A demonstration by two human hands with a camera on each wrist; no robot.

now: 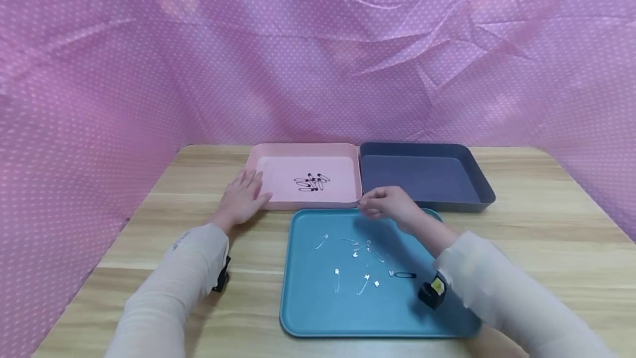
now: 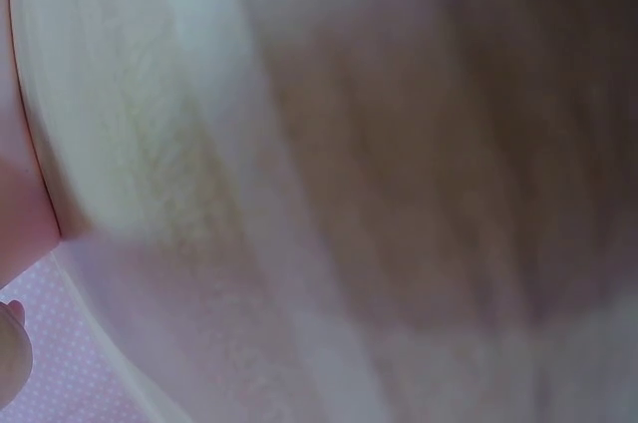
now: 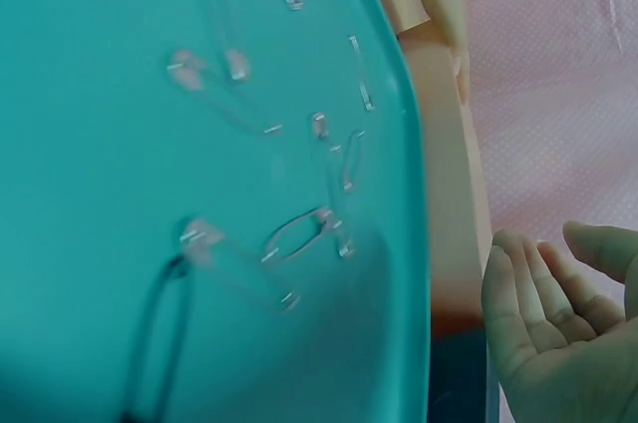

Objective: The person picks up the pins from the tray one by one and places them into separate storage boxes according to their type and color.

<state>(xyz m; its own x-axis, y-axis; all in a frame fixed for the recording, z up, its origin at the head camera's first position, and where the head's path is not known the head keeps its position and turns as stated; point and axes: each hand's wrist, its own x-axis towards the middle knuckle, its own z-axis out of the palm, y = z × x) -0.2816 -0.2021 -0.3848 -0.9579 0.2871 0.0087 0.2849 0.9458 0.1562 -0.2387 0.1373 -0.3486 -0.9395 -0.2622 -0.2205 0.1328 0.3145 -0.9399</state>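
My left hand [image 1: 242, 199] rests on the left rim of a pink tray [image 1: 310, 204], fingers spread. Several black safety pins [image 1: 312, 183] lie in a cluster inside that tray. Over the far edge of a teal tray [image 1: 318, 314] hovers my right hand [image 1: 390, 204], near the corner where the trays meet. The right wrist view shows this right hand [image 3: 563, 328] with loosely bent fingers, thumb apart and nothing visible in it. Silver safety pins [image 3: 229, 278] lie scattered on the teal tray, with one black safety pin [image 1: 404, 275] among them.
A dark blue-grey tray [image 1: 419, 175] stands right of the pink one, against it. All trays sit on a wooden table [image 1: 536, 225]. A pink dotted cloth [image 1: 318, 59] hangs behind and at the sides. The left wrist view is mostly blurred.
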